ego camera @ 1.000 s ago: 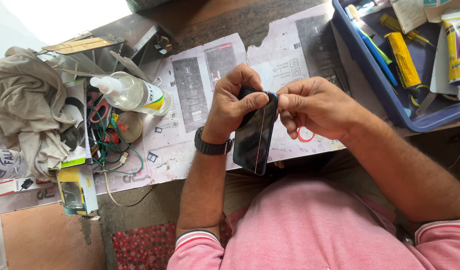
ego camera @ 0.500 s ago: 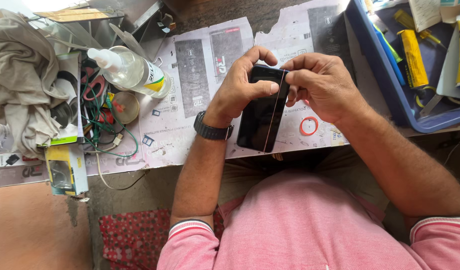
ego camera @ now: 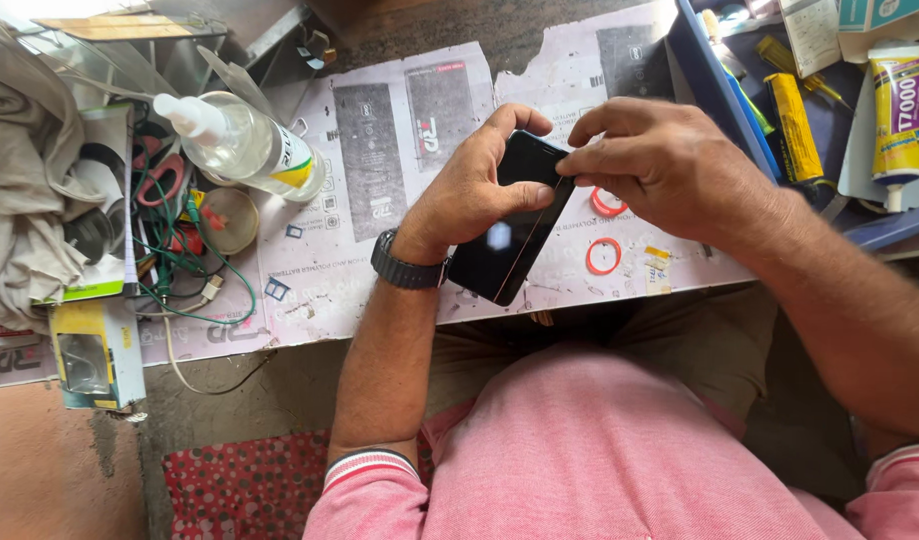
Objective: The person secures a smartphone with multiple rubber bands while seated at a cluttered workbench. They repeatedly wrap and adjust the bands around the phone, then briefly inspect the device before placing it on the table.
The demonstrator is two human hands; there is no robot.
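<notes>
Black phone (ego camera: 509, 235) held tilted above the paper-covered bench (ego camera: 379, 150), glass up. Left hand (ego camera: 469, 195) grips its upper end, thumb laid across the screen. Right hand (ego camera: 659, 165) pinches the top-right edge with its fingertips. Judgement: keep the left grip firm and work the edge with light, even pressure. 2 red rings (ego camera: 604, 255) lie just beyond; clear bottle (ego camera: 244, 145) well left.

- Black smartphone (ego camera: 514, 225): slim rectangular slab, glossy dark screen up, showing a small pale reflection.
- Pose: tilted diagonally, top end up and to the right, lower end toward the person's body.
- Position: held above the desk edge, clasped at its upper half; thin light line runs lengthwise along the glass.
</notes>
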